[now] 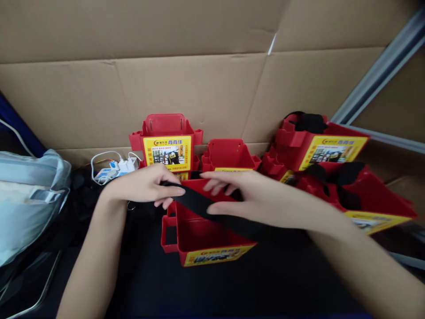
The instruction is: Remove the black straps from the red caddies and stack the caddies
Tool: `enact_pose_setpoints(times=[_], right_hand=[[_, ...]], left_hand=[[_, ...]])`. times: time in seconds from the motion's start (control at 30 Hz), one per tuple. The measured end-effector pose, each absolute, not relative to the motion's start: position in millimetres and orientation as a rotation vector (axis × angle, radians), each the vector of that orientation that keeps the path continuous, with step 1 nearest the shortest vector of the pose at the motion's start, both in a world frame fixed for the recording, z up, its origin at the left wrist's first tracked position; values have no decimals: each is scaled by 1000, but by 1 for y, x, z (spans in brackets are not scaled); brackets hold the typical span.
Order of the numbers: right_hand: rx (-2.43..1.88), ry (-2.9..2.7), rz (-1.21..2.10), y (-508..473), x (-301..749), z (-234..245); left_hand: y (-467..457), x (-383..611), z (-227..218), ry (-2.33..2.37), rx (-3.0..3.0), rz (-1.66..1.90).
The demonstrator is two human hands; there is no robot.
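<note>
A black strap [192, 200] slants across the top of a red plastic bin [199, 237] with a yellow picture label [217, 256] on its front. Thumb and fingers of my left hand [149, 184] pinch the strap near its left end. My right hand [245, 192] is curled loosely around the strap over the bin, its thumb lying along it and its fingertips apart from the thumb. From there the strap runs off to the right below my right wrist, where it blends into the black surface. Both hands partly hide the bin's rear rim.
Similar red bins stand behind, one at back left [168, 126] and one in the middle [229, 153]. More bins [368, 190] with black straps are at right. A power strip [121, 166] with cables and a pale bag [26, 199] lie left. A cardboard wall [186, 97] closes the back.
</note>
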State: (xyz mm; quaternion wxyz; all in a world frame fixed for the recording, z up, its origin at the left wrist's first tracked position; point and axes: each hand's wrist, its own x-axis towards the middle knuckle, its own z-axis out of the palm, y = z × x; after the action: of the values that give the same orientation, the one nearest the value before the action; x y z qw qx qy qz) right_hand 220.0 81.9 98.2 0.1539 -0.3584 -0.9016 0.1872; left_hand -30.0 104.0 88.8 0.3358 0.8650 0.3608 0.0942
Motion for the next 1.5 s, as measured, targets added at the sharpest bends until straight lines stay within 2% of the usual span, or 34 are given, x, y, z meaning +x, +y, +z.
enact_pose_setpoints(times=[0.13,0.27,0.4,0.6,0.77,0.87,0.97,1.17,1.33,1.5], right_hand=[[-1063,-2712,313,85,187,93],[-1172,-2733,243,94,225,91],[-1269,-2770,351,91,244,90],[-1135,-2609,381,83,191,78],[-1317,-2674,367,90,193,71],[-1220,-2606,412,92,191,66],[-1185,-2531,316,93,178,58],[-1402,-2683,81,92,171,45],[-1461,-2768,-184,84,164,52],[-1521,-2777,-248,77,160,57]], left_hand=[[109,-35,86,889,2252,239],[120,-77,85,1050,2176,369],[118,-69,86,1065,2137,377],[108,-13,85,924,2212,170],[120,-32,81,1115,2182,339],[120,-26,80,1085,2229,331],[117,-13,78,1078,2246,361],[131,-35,71,1364,2199,682],[139,-34,65,1320,2335,439],[135,-25,66,1306,2367,389]])
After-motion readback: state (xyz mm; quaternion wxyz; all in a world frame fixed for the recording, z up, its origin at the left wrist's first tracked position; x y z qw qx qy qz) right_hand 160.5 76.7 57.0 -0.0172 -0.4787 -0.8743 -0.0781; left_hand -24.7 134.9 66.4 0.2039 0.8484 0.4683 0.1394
